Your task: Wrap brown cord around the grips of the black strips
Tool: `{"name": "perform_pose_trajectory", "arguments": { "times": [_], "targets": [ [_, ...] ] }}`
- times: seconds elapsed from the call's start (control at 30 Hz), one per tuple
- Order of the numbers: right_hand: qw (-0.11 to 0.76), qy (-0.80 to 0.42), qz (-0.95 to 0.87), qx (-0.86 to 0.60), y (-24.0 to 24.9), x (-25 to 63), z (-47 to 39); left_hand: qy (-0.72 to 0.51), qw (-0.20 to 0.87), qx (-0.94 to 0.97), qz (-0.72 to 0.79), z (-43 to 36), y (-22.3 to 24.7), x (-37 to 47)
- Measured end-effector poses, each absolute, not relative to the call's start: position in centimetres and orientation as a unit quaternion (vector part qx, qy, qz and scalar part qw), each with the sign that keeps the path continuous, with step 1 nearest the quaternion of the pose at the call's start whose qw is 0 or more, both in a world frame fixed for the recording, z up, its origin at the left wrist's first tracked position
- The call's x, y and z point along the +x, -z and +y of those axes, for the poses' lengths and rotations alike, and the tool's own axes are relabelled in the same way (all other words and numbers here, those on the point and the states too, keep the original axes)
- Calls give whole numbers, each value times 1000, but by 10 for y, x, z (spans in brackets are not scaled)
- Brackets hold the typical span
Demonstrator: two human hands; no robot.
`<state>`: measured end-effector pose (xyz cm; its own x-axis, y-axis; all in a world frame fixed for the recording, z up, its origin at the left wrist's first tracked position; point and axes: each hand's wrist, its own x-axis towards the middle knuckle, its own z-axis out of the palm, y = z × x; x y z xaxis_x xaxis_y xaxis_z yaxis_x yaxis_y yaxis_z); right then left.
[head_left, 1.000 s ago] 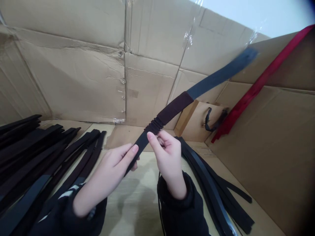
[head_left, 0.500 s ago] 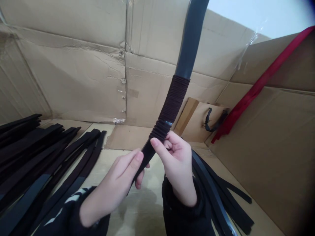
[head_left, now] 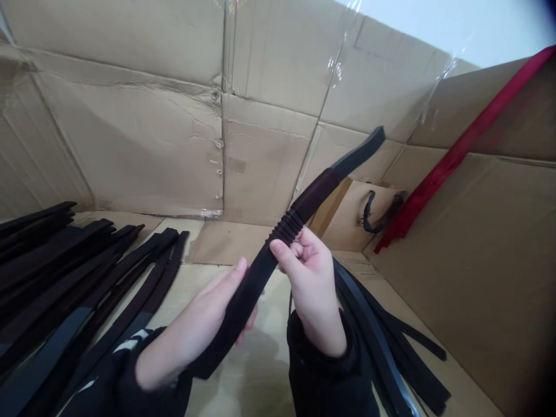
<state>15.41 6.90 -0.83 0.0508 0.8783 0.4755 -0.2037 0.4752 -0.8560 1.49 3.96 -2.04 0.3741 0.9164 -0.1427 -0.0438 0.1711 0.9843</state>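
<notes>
A long dark strip [head_left: 247,289] runs diagonally from lower left to upper right, with a dark sleeve [head_left: 315,194] around its upper part. The sleeve is bunched into ridges at its lower end and smooth above, and a grey-blue tip sticks out past it. My right hand [head_left: 310,269] pinches the strip at the bunched ridges, thumb on top. My left hand [head_left: 212,313] is around the lower part of the strip, thumb along its left edge and fingertips showing behind it.
Many dark strips [head_left: 108,289] lie in a pile at the left. More strips [head_left: 382,324] lie at the right. A brown paper bag [head_left: 347,214] with dark handles stands by the cardboard wall [head_left: 165,145]. A red ribbon [head_left: 460,150] hangs at the right.
The strip has dropped down and left through my hands, so its upper tip now shows. More of the sleeve looks smooth, with fewer ridges. Its lower end now shows beneath my left hand.
</notes>
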Motion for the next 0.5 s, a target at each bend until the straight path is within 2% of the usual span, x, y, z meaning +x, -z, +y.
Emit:
{"name": "perform_pose_trajectory", "arguments": {
  "times": [0.1, 0.17, 0.23, 0.3, 0.4, 0.5],
  "targets": [
    [677, -357, -545, -343, 8, 153, 69, -422, 510, 596, 455, 35, 21, 18],
    [666, -383, -545, -336, 9, 154, 70, -425, 487, 625, 437, 34, 22, 19],
    [637, -457, -543, -301, 12, 155, 71, -411, 543, 605, 413, 35, 24, 19],
    [602, -533, -538, -253, 14, 158, 72, -381, 643, 550, 372, 37, 26, 18],
    [587, -570, -533, -217, 14, 160, 72, -340, 755, 484, 284, 43, 28, 14],
    [609, -543, -527, -236, 12, 160, 72, -336, 728, 519, 296, 45, 28, 13]
  ]
}}
